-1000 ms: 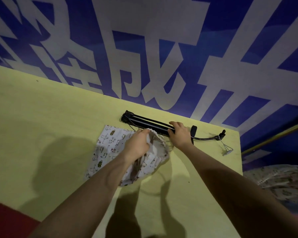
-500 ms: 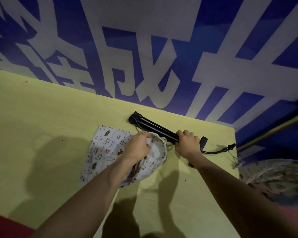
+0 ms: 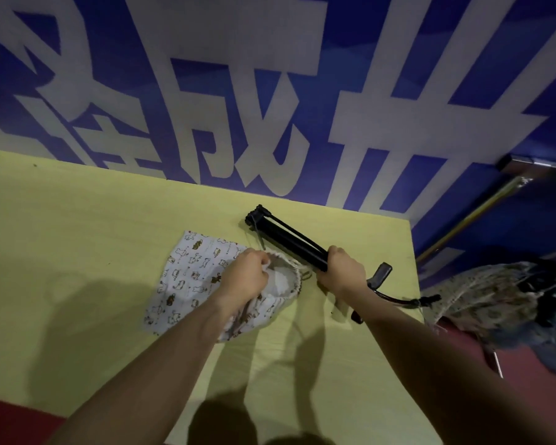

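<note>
A person works at a yellow-green table (image 3: pixel 77 239) that fills the lower left and centre of the frame. The left hand (image 3: pixel 247 277), at the centre, pinches the gathered rim of a white drawstring pouch (image 3: pixel 190 277) printed with small brown animals, its fingers curled round the cloth and lifting the mouth open. The rest of the pouch lies flat on the table, reaching toward the left and under the left forearm. Just right of centre, the right hand (image 3: pixel 344 274) is wrapped fully round the barrel of a black hand pump (image 3: pixel 289 240), which it holds just beside the pouch's mouth. The pump runs diagonally from this hand toward the upper left, its far end close to the table's back edge. On the near side of the hand a short black lever (image 3: pixel 381 276) sticks up, and a thin black hose (image 3: pixel 398 300) curves away to the right along the table's edge. Behind the table stands a blue wall (image 3: pixel 366 91) with large white characters. At the right edge of the frame, beyond the table, lies a blurred heap of patterned bags (image 3: pixel 501 293).
</note>
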Action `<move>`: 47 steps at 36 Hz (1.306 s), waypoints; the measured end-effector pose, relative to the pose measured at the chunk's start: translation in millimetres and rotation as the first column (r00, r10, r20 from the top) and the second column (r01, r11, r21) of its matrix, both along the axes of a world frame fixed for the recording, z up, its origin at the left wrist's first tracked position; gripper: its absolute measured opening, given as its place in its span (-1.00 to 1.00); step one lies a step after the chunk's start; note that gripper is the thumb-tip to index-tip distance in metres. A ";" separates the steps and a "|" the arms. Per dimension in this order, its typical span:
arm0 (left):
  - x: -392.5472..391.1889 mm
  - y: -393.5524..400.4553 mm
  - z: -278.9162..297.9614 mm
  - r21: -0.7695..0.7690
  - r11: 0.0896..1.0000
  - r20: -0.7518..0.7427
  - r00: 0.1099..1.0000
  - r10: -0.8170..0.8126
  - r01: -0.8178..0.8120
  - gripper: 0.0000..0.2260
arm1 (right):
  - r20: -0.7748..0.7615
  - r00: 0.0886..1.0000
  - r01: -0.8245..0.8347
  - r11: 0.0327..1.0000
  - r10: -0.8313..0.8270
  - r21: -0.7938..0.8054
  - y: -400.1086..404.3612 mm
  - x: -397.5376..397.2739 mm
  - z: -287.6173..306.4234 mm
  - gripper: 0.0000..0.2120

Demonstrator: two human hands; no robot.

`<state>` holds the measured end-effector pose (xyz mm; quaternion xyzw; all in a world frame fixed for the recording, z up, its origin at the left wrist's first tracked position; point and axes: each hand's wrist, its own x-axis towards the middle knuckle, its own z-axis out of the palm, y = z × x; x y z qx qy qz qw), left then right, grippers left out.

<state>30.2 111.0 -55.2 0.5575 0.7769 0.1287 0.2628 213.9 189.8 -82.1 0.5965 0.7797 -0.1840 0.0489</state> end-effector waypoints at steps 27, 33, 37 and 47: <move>-7.2 -5.5 92.4 0.098 0.986 0.435 0.897 0.081 -0.137 -0.19 | -0.659 0.747 0.087 0.996 -0.084 -0.028 -37.8 34.8 65.6 -0.73; -16.6 -12.5 108.1 0.094 0.982 0.422 0.900 0.107 -0.161 -0.41 | -0.585 0.811 -0.005 1.000 0.001 -0.005 -47.9 30.0 70.4 -0.74; -22.5 -17.4 109.0 0.113 0.973 0.399 0.907 0.139 -0.199 -0.51 | -0.502 0.863 -0.027 0.998 0.051 0.056 -49.7 26.8 72.3 -0.69; -28.2 -25.5 114.7 0.276 0.939 0.152 0.974 0.169 -0.206 -0.36 | -0.182 0.962 -0.158 0.959 0.203 0.233 -49.0 23.5 86.0 -0.71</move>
